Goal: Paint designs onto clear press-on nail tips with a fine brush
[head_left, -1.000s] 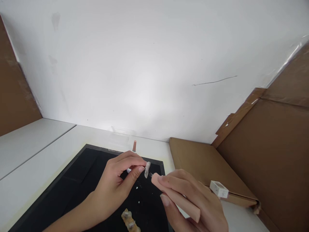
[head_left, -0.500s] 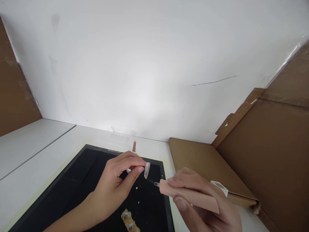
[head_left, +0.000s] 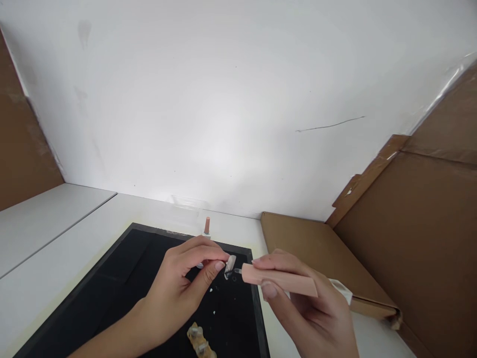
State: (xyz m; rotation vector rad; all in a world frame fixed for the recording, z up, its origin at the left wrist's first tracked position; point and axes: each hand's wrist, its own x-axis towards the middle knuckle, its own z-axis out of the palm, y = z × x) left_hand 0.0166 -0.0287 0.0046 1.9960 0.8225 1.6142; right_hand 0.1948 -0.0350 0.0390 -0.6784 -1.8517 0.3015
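Note:
Between thumb and fingers, my left hand (head_left: 182,286) pinches a small pale, translucent false nail (head_left: 231,262) above the black mat. My right hand (head_left: 315,306) grips a nail polish brush by its long pink cap handle (head_left: 281,280). The handle lies nearly level and points left. Its dark brush tip (head_left: 235,271) is at the lower part of the false nail and seems to touch it, where a dark patch shows. How the nail is fixed to my left fingertips is hidden.
Below the hands, the black mat (head_left: 122,283) bears white specks and a lumpy amber piece (head_left: 201,340) with clear bits. A pink-topped bottle (head_left: 207,226) stands behind my left hand. At the right are a flat cardboard box (head_left: 316,248) and a white block (head_left: 341,289).
My right hand has moved left and slightly up, bringing the brush tip to the nail. The false nail has shifted slightly right and tilted.

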